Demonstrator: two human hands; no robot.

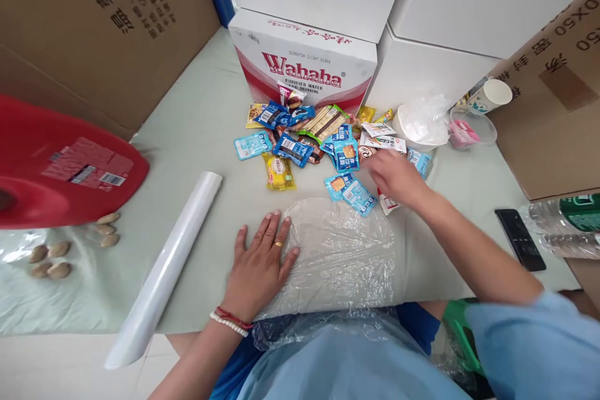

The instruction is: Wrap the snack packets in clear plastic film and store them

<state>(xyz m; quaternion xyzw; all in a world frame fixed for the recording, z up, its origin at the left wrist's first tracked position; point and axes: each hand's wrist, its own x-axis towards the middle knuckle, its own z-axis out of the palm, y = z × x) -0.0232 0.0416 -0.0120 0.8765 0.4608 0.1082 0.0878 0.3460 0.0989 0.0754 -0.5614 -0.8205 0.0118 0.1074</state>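
Observation:
My left hand (257,265) lies flat with its fingers stretched, at the left edge of a clear plastic bag (344,256) spread on the cloth. Over the right side of the snack pile, my right hand (396,178) has its fingers curled down together. Their tips are partly hidden, and I cannot make out what they hold. A brown packet (365,153) is close to them, and a red and white packet (388,203) shows below. Light blue packets (359,197) lie just above the bag, and a yellow packet (279,172) sits farther left. Behind them is a striped biscuit pack (323,122).
A white Wahaha carton (304,65) stands behind the snacks. To the left are a white roll (164,269), a red jug (70,162) and several stones (59,249). At right are a white bowl (412,128), a paper cup (492,95), a phone (520,240) and plastic bottles (569,240).

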